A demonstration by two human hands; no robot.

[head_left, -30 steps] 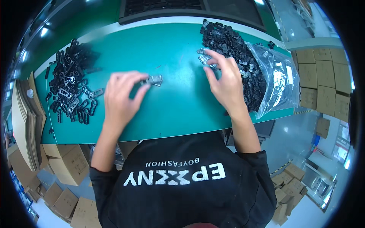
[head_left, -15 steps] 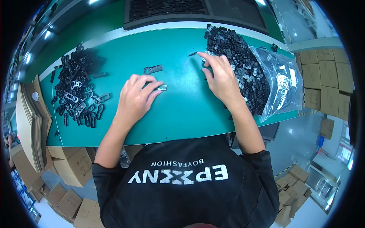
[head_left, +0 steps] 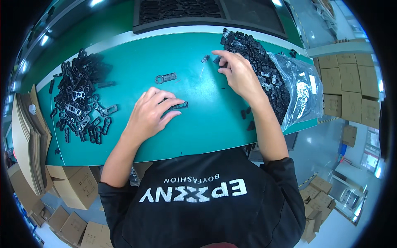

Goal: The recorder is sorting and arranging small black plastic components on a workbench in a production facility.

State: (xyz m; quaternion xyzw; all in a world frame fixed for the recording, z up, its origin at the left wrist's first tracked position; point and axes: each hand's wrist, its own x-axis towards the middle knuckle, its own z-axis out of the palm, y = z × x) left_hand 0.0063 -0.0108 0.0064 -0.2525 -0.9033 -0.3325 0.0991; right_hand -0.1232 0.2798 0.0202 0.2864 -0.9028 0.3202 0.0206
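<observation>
My left hand is closed near the middle of the green table. Its fingertips hold a long black plastic part, whose other end the fingers hide. Just beyond it lies a similar black part with a round ring at one end. To the right, my right hand hovers by a heap of small black plastic pieces, thumb and index finger apart. A small dark piece shows right by those fingers; whether they touch it I cannot tell. Another small piece lies to its left.
A pile of long black plastic parts covers the table's left side. A clear plastic bag lies right of the small-piece heap. At the back stands a dark tray with rows of parts. Cardboard boxes are stacked at right.
My left hand has shifted slightly down and right, showing more of its part. My right hand has moved a little up, and the small piece by its fingertips now lies flat, apart from them.
</observation>
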